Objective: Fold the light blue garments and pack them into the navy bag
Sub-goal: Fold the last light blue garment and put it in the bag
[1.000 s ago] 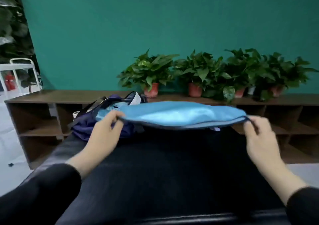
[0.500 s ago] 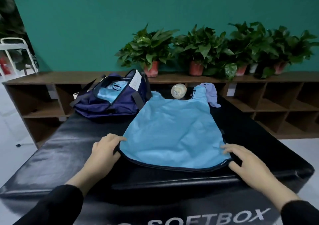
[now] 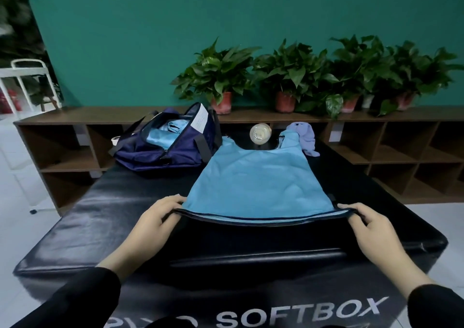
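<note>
Wall (image 3: 150,38), teal, fills the background, with a long brown shelf (image 3: 75,116) of open cubbies along its foot and a row of potted plants (image 3: 288,76) on the shelf top. In front lies a black mat (image 3: 100,217), padded and glossy, with white letters reading SOFTBOX on its near face.

On the mat's far left corner sits the bag (image 3: 170,151), navy, its top unzipped and gaping, with pale blue cloth showing inside and a white tag on its raised flap. Just right of it the vest (image 3: 258,179), light blue with dark trim, lies spread flat on the mat, shoulder straps pointing away toward the shelf, its left strap touching the bag's side.

The vest's near hem is lifted slightly off the mat and stretched straight between the two hands. The left hand (image 3: 153,224) pinches the hem's left corner, fingers curled over the trim. The right hand (image 3: 371,229) pinches the right corner the same way. The rest of the vest lies beyond both grips, away from the person. Both wrists emerge from black sleeves (image 3: 75,300).

Past the right strap lies a lilac cloth (image 3: 305,136), crumpled, touching the strap. Between the straps a round bottle (image 3: 259,133) lies on its side, base toward the camera.
</note>
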